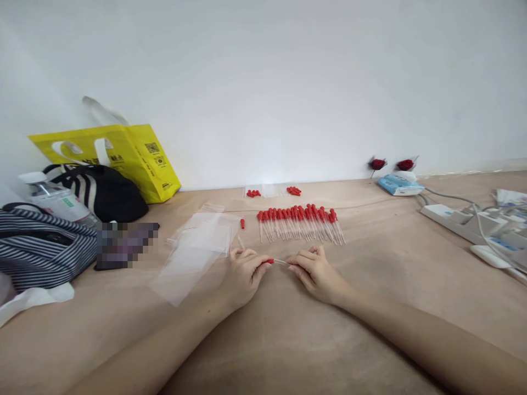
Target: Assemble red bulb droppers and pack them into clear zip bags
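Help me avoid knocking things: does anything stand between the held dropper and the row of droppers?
Nothing visible but tabletop lies straight between the held dropper and the row of droppers, though the right hand sits before part of it.

Looks like someone's home to me: a plain white wall, a tabletop with a yellow shopping bag and striped bag at left, and at right a tissue pack, two red roses and a power strip.
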A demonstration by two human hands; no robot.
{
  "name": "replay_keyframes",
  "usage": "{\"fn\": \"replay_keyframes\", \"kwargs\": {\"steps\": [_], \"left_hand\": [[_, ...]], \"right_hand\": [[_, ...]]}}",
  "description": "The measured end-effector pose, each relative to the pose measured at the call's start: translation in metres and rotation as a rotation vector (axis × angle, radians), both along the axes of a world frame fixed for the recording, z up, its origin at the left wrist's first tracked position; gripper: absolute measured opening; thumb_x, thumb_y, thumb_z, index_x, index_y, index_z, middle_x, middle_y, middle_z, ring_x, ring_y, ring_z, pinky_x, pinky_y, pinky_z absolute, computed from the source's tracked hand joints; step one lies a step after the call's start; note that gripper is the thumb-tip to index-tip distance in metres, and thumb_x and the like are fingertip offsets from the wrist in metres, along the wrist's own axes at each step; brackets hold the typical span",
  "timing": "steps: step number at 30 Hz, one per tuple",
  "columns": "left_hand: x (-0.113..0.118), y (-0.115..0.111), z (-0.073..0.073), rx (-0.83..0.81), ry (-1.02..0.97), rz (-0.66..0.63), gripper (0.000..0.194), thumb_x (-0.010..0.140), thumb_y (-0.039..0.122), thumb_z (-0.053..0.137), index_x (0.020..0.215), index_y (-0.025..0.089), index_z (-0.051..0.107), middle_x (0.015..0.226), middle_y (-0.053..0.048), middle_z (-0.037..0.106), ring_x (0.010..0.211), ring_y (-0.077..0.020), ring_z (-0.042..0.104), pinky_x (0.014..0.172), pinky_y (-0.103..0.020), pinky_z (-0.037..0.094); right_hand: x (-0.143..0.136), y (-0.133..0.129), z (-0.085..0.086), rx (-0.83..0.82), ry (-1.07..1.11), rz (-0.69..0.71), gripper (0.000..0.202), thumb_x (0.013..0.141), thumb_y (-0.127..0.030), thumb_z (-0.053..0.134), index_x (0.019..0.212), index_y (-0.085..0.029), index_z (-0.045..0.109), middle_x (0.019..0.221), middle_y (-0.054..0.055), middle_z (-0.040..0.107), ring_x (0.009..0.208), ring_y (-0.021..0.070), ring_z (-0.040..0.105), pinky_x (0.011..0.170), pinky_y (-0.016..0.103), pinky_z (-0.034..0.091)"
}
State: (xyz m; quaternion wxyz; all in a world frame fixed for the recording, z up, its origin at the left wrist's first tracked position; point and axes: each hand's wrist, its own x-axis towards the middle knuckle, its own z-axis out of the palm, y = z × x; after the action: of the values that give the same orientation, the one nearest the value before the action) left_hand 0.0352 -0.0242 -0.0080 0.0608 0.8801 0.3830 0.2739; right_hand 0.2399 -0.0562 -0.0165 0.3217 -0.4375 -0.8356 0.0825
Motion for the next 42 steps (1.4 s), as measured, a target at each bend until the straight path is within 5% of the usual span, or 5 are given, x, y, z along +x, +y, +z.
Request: {"fn": "replay_keyframes", "kwargs": {"steps": [10, 24, 36, 42], "left_hand": [[0.002, 0.001, -0.001, -0.078, -0.099, 0.034, 0.019, 0.084, 0.030, 0.044, 0.081, 0.021, 0.060, 0.070, 0.002, 0.062, 0.070, -0.0144, 0.054, 0.082, -0.035, 0.025], [0.005, -0.008, 0.005, -0.011, -0.024, -0.105, 0.015, 0.082, 0.022, 0.043, 0.077, 0.019, 0.057, 0.071, 0.002, 0.063, 0.070, -0.0140, 0.055, 0.086, -0.037, 0.024], [0.004, -0.007, 0.005, -0.029, 0.008, -0.131, 0.014, 0.081, 0.022, 0.045, 0.076, 0.020, 0.058, 0.069, 0.002, 0.064, 0.071, -0.0139, 0.055, 0.087, -0.038, 0.024], [0.004, 0.000, 0.003, -0.157, -0.262, -0.025, 0.014, 0.081, 0.028, 0.049, 0.089, 0.019, 0.056, 0.083, -0.002, 0.063, 0.078, -0.0158, 0.056, 0.082, -0.035, 0.037]], "right_hand": [[-0.010, -0.006, 0.001, 0.025, 0.051, 0.006, 0.019, 0.085, -0.021, 0.042, 0.089, -0.018, 0.060, 0.071, 0.001, 0.061, 0.062, 0.0110, 0.048, 0.070, 0.030, 0.025], [-0.006, -0.002, 0.008, 0.209, -0.122, 0.016, 0.023, 0.080, -0.011, 0.040, 0.084, -0.018, 0.061, 0.069, 0.000, 0.059, 0.057, 0.0103, 0.043, 0.066, 0.032, 0.019], [-0.011, -0.001, 0.002, 0.127, -0.117, 0.038, 0.023, 0.084, -0.016, 0.037, 0.084, -0.019, 0.060, 0.071, 0.001, 0.061, 0.060, 0.0112, 0.045, 0.066, 0.030, 0.021], [-0.012, 0.004, 0.001, 0.085, -0.006, -0.034, 0.024, 0.089, -0.025, 0.036, 0.094, -0.020, 0.059, 0.074, 0.001, 0.062, 0.064, 0.0111, 0.050, 0.067, 0.028, 0.024]]}}
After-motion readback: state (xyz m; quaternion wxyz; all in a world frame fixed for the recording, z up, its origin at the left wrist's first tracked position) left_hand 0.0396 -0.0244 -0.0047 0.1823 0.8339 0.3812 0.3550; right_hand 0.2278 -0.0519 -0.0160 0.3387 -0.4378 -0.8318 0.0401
